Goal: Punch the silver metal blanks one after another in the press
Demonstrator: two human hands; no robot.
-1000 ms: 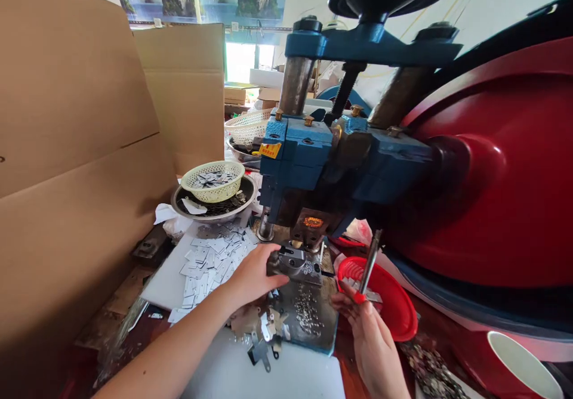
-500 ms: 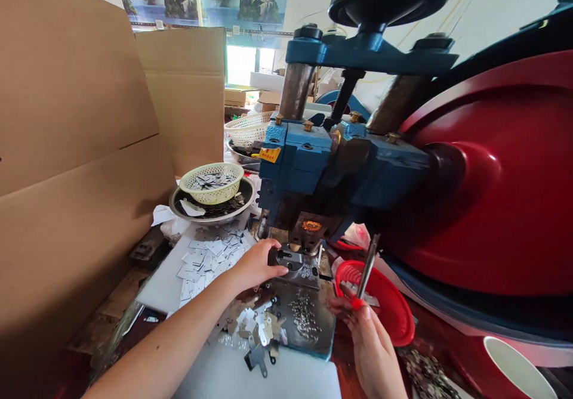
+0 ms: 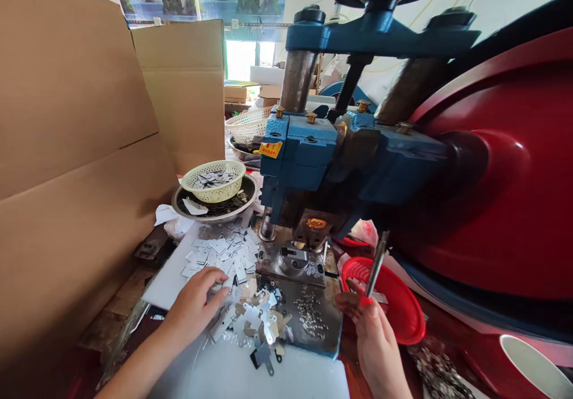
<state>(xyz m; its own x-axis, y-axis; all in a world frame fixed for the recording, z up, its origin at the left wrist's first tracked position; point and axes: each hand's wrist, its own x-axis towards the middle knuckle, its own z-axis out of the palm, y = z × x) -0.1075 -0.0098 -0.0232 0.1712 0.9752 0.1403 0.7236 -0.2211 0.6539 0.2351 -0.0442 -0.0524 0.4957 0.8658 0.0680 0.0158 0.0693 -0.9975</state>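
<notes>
My left hand (image 3: pixel 197 297) is over the near edge of the pale flat metal pieces (image 3: pixel 219 254), fingers curved and thumb apart, with nothing visible between them. Right of it lies a heap of cut metal plates (image 3: pixel 259 321) with tabs and holes. My right hand (image 3: pixel 373 333) is closed around the red end of a slim metal rod (image 3: pixel 378 265) that points upward. Between my hands is the blue press (image 3: pixel 304 166). Its round die (image 3: pixel 293 262) shows a dark slot on top, and the punch block sits above it. Small metal scraps (image 3: pixel 308 315) are scattered on the press plate.
A red basket (image 3: pixel 409 321) stands behind my right hand, beside the large red wheel (image 3: pixel 505 178). At the left rear, a pale basket (image 3: pixel 215 193) of pieces rests in a metal bowl (image 3: pixel 215 217). Tall cardboard (image 3: pixel 76 118) walls the left side.
My left hand has moved from the die back and left to the pale metal pieces, leaving the die uncovered. My right hand keeps its grip on the rod. The view has shifted slightly.
</notes>
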